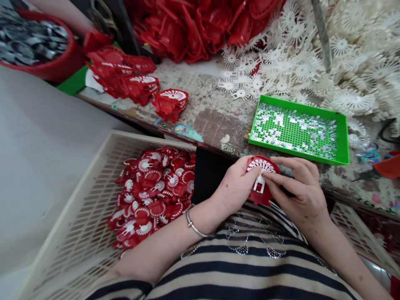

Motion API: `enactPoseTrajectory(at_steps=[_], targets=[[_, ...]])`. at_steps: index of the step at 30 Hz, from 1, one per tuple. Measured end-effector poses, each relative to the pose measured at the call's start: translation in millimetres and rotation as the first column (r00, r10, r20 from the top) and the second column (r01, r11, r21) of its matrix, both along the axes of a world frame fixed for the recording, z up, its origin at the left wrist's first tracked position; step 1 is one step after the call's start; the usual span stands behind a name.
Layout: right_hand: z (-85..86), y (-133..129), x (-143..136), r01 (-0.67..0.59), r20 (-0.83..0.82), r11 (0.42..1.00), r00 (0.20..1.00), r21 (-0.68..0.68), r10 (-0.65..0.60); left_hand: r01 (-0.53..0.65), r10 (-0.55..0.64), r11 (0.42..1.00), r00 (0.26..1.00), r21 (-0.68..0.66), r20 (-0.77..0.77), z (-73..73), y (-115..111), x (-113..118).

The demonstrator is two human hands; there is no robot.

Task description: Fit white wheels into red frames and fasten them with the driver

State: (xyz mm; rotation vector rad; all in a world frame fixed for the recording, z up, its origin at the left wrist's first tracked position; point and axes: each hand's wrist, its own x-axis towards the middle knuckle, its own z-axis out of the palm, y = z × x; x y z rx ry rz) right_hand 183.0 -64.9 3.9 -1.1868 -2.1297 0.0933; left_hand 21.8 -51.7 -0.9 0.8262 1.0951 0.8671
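Observation:
My left hand (234, 185) is wrapped round a red plastic part (262, 197), its thumb pressing on the face. On that face lies a white fan-shaped plastic piece (259, 183) with thin spokes spreading toward the top edge. My right hand (300, 189) has its thumb and index finger pinched together at the centre of the fan. Whatever sits between those fingertips is too small to make out. Just beyond my hands stands a green tray (343, 139) holding many small shiny washer-like rings (271, 134).
White fan pieces (300, 62) and red parts (193, 29) are heaped on the worn bench (215, 125). Red parts fitted with white fans (171, 102) sit at its left edge. Below, a pale crate (84, 196) holds many more. A red tub (59, 62) contains metal pieces.

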Motion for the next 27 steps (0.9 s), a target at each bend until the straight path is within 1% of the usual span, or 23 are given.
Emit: enactPoseTrajectory(at_steps=[4,10,13,18,21,27], targets=[[-0.8,0.7,-1.3,0.023,-0.006,1.0,1.0,0.0,-0.023,0.005,-0.004,1.0,0.999,0.027,-0.051,-0.4,0.4,0.0],[-1.7,3.0,-2.6,0.025,-0.005,1.0,1.0,-0.012,-0.025,0.01,-0.002,0.998,0.99,0.061,-0.142,4.4,1.8,-0.6],[-1.4,4.0,-2.9,0.022,0.002,1.0,1.0,0.005,-0.022,0.014,-0.006,0.998,0.989,0.057,-0.148,4.9,1.6,-0.9],[0.0,4.9,-3.2,0.045,0.035,0.998,0.998,0.035,-0.046,0.008,-0.001,0.998,0.991,0.056,-0.136,1.2,1.2,-1.0],[0.3,5.4,-3.6,0.035,0.039,0.998,0.999,0.043,-0.037,0.0,0.007,0.999,0.992,0.053,-0.125,-0.1,1.4,-0.6],[1.0,5.4,-5.4,0.032,0.06,0.997,0.998,0.068,-0.036,0.0,0.004,1.0,0.99,0.029,-0.142,2.4,2.4,-0.9]])
